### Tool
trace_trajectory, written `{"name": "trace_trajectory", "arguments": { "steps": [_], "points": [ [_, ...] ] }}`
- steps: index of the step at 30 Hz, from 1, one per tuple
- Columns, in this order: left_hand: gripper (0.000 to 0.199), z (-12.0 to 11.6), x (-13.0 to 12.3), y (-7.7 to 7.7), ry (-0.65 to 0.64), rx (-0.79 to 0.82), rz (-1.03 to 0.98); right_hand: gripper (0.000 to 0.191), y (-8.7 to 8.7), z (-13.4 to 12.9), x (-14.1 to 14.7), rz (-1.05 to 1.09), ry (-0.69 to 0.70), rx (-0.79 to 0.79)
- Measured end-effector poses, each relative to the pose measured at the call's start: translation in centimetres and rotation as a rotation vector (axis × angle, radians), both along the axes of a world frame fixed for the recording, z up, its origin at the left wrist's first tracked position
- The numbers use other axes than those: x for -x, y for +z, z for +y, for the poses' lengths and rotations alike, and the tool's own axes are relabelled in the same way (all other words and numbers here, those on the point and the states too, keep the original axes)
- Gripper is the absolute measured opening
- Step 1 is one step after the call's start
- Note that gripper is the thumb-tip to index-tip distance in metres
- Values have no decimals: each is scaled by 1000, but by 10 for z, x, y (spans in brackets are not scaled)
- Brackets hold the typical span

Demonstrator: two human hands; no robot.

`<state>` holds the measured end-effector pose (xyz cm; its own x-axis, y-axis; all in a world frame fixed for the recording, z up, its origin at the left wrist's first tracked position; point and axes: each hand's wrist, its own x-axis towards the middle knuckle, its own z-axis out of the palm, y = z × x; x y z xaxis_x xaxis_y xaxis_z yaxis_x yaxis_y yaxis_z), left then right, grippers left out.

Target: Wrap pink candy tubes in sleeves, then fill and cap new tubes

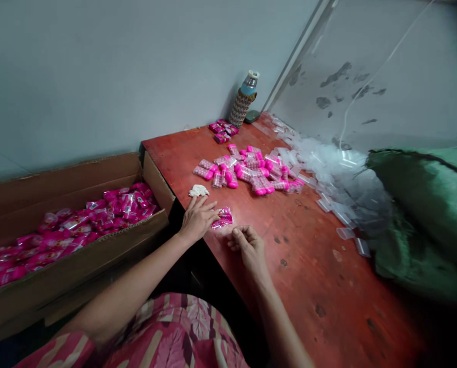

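Observation:
My left hand [198, 220] lies on the red table, its fingers stretched out and the tips on the left edge of a shiny pink printed wrapper [224, 217]. Just beyond those fingertips is a crumpled white wad [198, 190]. My right hand [250, 248] is just to the right of the wrapper, with the fingers curled in and the thumb against the index finger. Whatever may be in that pinch is hidden. Farther back lie several clear tubes with bright pink caps [247, 171], filled with small round pieces.
A cardboard box [109, 236] on the left holds many pink packets [78, 225]. Pink packs [223, 131] and a bottle in a knitted sleeve [243, 102] stand at the back. Empty clear tubes [328, 163] are heaped on the right beside a green sack [423, 204].

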<state>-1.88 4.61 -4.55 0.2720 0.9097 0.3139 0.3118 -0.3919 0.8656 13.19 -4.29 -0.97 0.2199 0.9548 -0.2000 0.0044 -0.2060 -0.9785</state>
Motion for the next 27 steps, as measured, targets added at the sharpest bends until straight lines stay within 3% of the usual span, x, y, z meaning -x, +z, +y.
{"name": "trace_trajectory", "arguments": {
  "steps": [4, 7, 11, 13, 15, 19, 23, 25, 27],
  "points": [
    [19, -9, -2, 3, 59, 17, -67, 19, -3, 11, 0, 7, -48, -37],
    [21, -24, -6, 14, 50, 55, -155, 29, -1, 20, 7, 107, -114, -81],
    [31, -39, -6, 32, 10, 252, -326, 30, 7, 29, 11, 209, -118, -123],
    [34, -40, -2, 37, 3, 425, -391, 29, 12, 32, 8, 214, -39, -112],
    [25, -37, 3, 37, -67, 552, -370, 30, 18, 34, 3, 204, 105, -66],
    [27, -32, 7, 31, -258, 658, -293, 33, 27, 38, -8, 114, 371, 5],
    [23, -35, 1, 28, -254, 863, -411, 24, 31, 52, -24, -154, 566, -23],
    [21, -38, -1, 29, -175, 920, -459, 21, 33, 69, -40, -492, 506, -117],
    [20, -42, -2, 29, -94, 949, -526, 27, 35, 92, -61, -944, 326, -239]
  ]
}}
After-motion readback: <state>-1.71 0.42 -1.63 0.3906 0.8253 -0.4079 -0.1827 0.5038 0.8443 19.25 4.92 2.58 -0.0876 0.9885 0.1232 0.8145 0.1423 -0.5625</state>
